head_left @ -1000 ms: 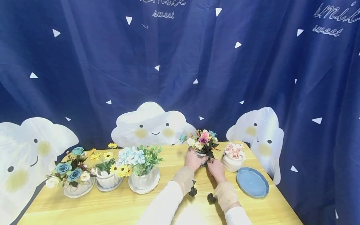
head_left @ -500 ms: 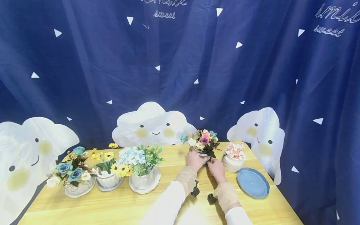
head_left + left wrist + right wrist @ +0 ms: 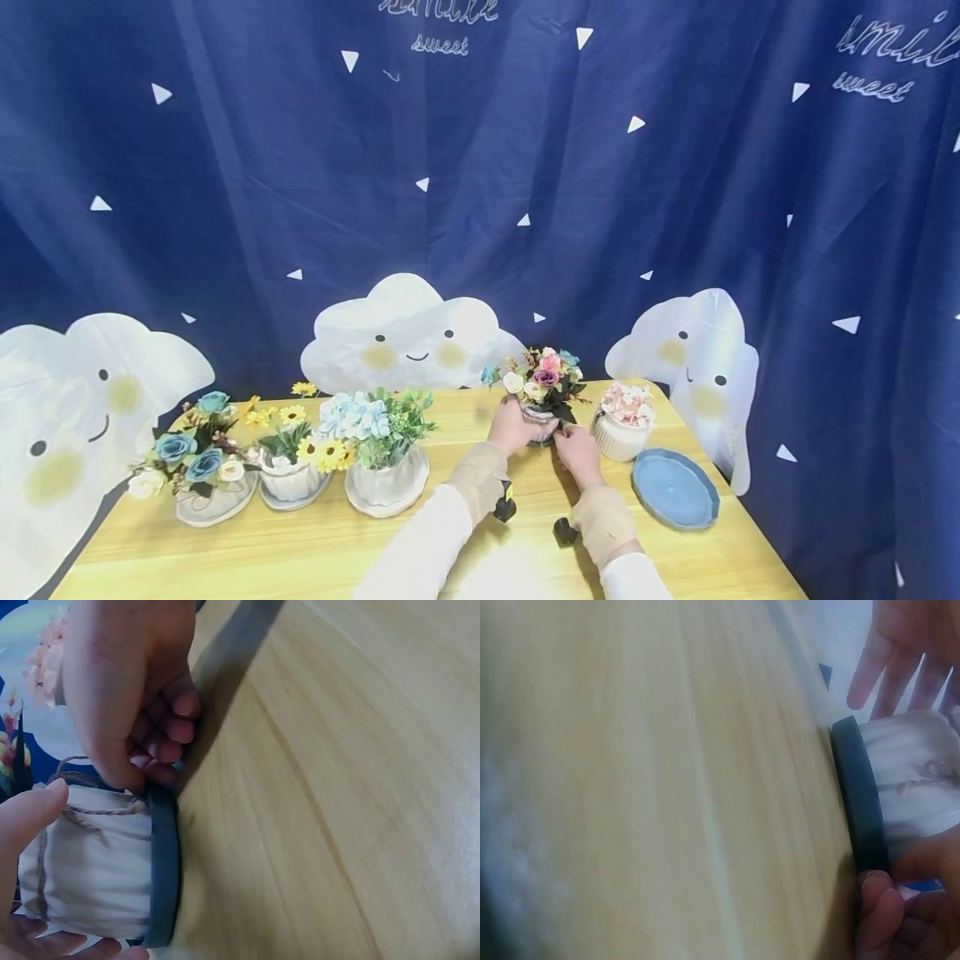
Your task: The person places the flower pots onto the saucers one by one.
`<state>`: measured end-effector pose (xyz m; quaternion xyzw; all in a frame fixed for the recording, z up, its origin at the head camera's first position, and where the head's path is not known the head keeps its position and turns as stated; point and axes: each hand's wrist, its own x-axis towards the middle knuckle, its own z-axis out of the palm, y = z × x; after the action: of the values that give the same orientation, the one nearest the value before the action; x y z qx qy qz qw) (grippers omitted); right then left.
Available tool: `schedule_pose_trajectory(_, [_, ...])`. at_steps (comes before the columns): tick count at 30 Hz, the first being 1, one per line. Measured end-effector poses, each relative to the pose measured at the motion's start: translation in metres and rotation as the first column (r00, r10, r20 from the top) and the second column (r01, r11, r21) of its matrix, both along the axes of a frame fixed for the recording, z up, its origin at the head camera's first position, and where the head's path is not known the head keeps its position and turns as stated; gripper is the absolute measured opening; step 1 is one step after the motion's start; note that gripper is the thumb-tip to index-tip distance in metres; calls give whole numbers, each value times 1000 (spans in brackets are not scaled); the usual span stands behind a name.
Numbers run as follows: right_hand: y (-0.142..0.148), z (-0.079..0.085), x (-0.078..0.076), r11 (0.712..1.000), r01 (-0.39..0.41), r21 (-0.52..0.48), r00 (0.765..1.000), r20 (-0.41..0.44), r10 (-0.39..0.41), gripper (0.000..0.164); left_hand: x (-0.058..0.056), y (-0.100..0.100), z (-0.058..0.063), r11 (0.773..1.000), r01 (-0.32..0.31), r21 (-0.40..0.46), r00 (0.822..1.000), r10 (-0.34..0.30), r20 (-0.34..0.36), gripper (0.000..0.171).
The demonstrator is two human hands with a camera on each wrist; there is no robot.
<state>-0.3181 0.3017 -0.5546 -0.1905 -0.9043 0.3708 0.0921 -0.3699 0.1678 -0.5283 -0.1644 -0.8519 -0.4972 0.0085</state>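
Observation:
A white fabric-look flowerpot [image 3: 105, 862] wrapped in brown twine stands in a dark saucer [image 3: 859, 795] at the table's back right. Pink, purple, cream and blue flowers [image 3: 543, 379] rise from it. My left hand [image 3: 517, 427] is around the pot's left side. Its thumb [image 3: 34, 814] lies over the pot near the twine, while its fingers [image 3: 885, 667], straight and spread, reach along the far side. My right hand [image 3: 577, 454] pinches the saucer's near-right edge between thumb and fingertips, as the right wrist view shows. Part of the pot is hidden behind both hands.
Right of the hands stand a white ribbed pot with pink flowers [image 3: 622, 433] and a blue tray [image 3: 675, 489]. At left, three potted flower arrangements sit on saucers, the nearest a white pot [image 3: 378, 483] with blue blooms. A blue cloud-print curtain [image 3: 480, 167] hangs behind.
My left hand and wrist have shifted slightly left, so more of the pot shows between the hands. The right hand stays at the saucer's edge.

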Motion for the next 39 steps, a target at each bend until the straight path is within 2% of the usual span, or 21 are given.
schedule_pose_trajectory(3, [0,-1,0,1000,2,-3,1000,1,-2,29,3,-4,4,999,36,29,999,-35,-39,64])
schedule_pose_trajectory(6, [0,0,0,1000,7,-9,1000,6,-7,29,5,-9,8,996,76,57,996,-73,-50,56])
schedule_pose_trajectory(11, [0,0,-1,1000,5,-10,1000,3,-5,29,5,-18,6,990,114,83,993,-112,-21,56])
schedule_pose_trajectory(17, [0,0,0,1000,2,-23,1000,-5,-2,30,9,-29,2,980,157,119,987,-151,-58,56])
schedule_pose_trajectory(23, [0,0,0,1000,6,-24,1000,-4,-7,29,20,-40,6,978,152,145,988,-151,-18,52])
schedule_pose_trajectory(30, [0,-1,0,1000,11,-13,1000,-11,-11,29,31,-47,4,974,168,150,985,-159,-69,40])
schedule_pose_trajectory(39, [1,-5,-1,999,5,-33,1000,-19,-6,29,46,-61,-1,970,145,196,989,-139,-49,28])
